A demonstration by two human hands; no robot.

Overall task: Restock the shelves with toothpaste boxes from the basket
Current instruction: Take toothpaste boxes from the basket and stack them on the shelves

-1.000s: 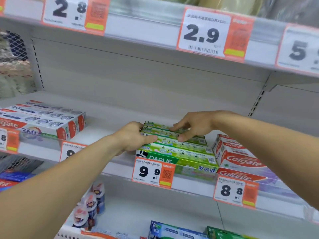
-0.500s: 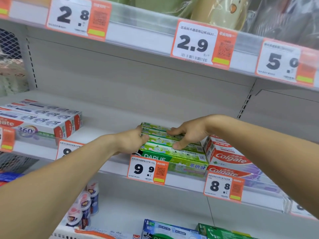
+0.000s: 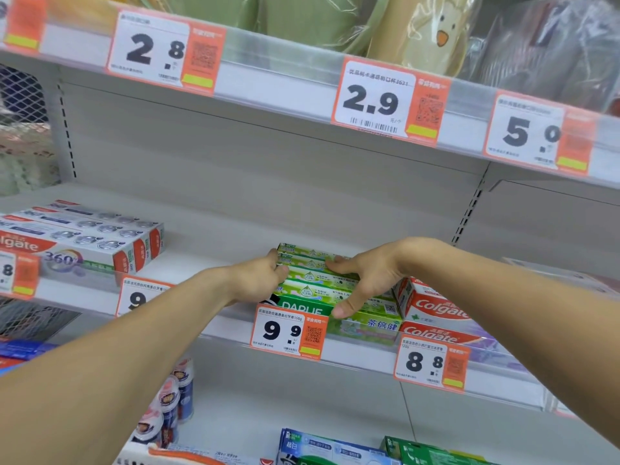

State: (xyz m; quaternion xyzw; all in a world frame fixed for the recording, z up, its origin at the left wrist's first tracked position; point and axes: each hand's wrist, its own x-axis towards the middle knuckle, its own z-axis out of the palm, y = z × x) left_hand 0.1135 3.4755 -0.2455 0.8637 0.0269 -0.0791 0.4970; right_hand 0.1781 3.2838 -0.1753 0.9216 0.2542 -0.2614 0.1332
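Green toothpaste boxes (image 3: 312, 280), stacked on middle shelf (image 3: 214, 330) above the 9.9 tag (image 3: 290, 332): left hand (image 3: 260, 280) grips the stack's left end, right hand (image 3: 362, 280) rests spread on top; best squared by pressing both ends evenly, keeping edges flush beside red Colgate boxes (image 3: 432, 307).

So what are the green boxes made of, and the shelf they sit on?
The green boxes look like thin printed cardboard with a slight gloss: sharp folded edges, flat printed faces. The shelf looks like painted metal, plain white and matt, with slotted uprights behind it, though I can't be sure. Both the left hand and the right hand touch the boxes.
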